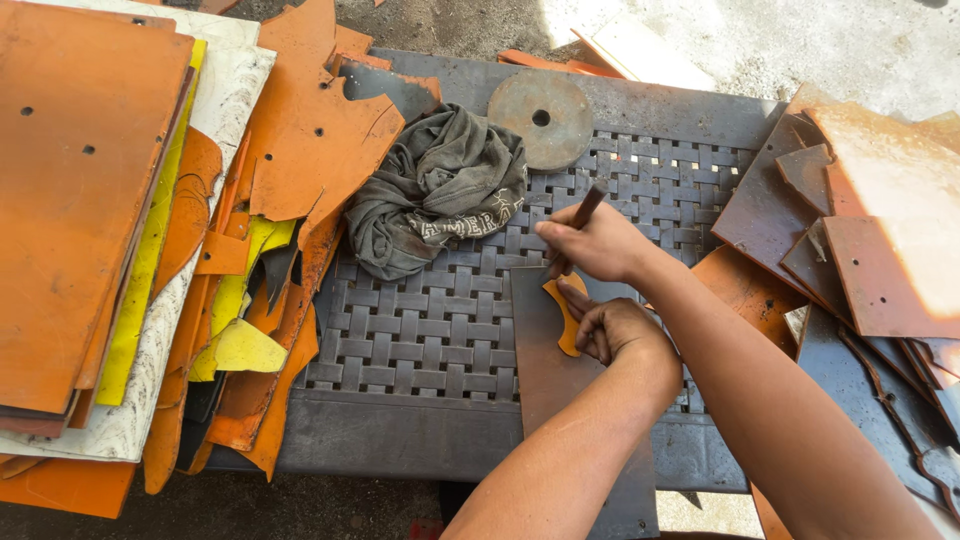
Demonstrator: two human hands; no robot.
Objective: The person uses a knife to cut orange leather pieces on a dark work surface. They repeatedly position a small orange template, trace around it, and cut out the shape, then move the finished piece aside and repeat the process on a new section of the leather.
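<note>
My right hand (600, 245) grips a thin tool with a brown handle (586, 207), its tip pointing down at the edge of a small curved orange template (567, 328). My left hand (622, 330) presses that template flat with its fingers onto a dark brown sheet (550, 400). The sheet lies on a dark woven-pattern table (430, 330) and hangs over its near edge. The tool's tip is hidden behind my right hand.
A crumpled grey cloth (440, 190) and a round rusty disc with a centre hole (541, 118) lie at the table's back. Stacked orange and yellow sheets (80, 200) and cut scraps (290, 180) fill the left. More brown and orange offcuts (870, 230) pile on the right.
</note>
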